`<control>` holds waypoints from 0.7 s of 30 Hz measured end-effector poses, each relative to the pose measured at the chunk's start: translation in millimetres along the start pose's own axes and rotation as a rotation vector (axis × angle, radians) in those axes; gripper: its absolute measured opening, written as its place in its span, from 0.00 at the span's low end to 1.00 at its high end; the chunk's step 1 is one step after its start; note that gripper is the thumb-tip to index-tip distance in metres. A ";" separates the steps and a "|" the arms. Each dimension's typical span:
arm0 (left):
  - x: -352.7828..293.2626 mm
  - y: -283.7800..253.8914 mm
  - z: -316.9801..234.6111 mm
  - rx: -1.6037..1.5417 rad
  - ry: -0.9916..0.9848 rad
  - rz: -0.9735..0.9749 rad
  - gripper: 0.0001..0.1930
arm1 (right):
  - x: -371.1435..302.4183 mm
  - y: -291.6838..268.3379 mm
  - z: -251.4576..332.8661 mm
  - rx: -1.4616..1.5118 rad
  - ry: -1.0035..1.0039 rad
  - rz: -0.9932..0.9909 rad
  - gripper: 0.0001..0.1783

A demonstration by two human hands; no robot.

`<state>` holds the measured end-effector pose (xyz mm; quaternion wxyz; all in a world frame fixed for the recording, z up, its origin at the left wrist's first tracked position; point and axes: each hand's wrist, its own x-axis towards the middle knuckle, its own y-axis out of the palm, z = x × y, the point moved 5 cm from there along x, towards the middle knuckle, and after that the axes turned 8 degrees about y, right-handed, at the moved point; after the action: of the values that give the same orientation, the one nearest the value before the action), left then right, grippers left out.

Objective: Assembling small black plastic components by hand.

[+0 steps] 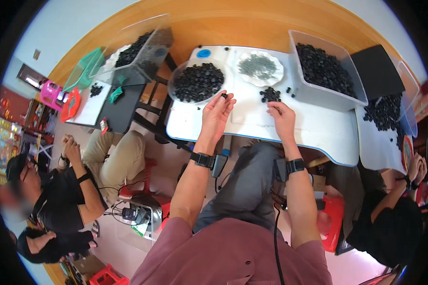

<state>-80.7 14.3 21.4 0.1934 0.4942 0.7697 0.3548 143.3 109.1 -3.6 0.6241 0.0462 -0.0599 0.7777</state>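
Palm turned up, my left hand (216, 115) pinches a small round black piece (224, 95) between thumb and fingertips. It is just right of a clear round tub (229, 76) heaped with similar black pieces. My right hand (284, 119) is closed, its fingertips bent together at the near edge of a small pile of black pieces (270, 94). Whatever those fingers hold is too small to make out. Beyond the pile, a white scalloped plate (279, 71) carries many tiny grey-green parts (259, 65). Both hands are over the white table (252, 116).
A large clear bin (325, 99) of black pieces stands at the table's right. Farther right, loose black pieces (385, 111) cover another surface. A dark side table (123, 111) holds another bin (150, 59). Seated people work at left (66, 190) and right (390, 223).
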 end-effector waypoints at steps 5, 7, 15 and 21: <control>2.2 -32.4 -45.0 -0.156 0.113 -0.084 0.20 | -2.6 0.6 3.6 0.018 0.005 0.000 0.08; 3.3 -45.4 -55.9 -0.247 0.155 -0.177 0.20 | -2.6 1.0 3.1 -0.033 0.006 -0.008 0.08; 5.6 -28.5 -59.1 -0.217 0.124 -0.124 0.20 | -0.8 -1.3 -1.0 -0.021 -0.011 -0.030 0.08; 44.0 -27.0 -114.0 1.023 0.595 -0.197 0.27 | -5.3 7.7 15.0 -0.070 -0.044 -0.016 0.08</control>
<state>-190.6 6.4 80.6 -0.2609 0.3305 0.9060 0.0426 136.9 100.1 10.2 0.6301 0.0419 -0.1006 0.7688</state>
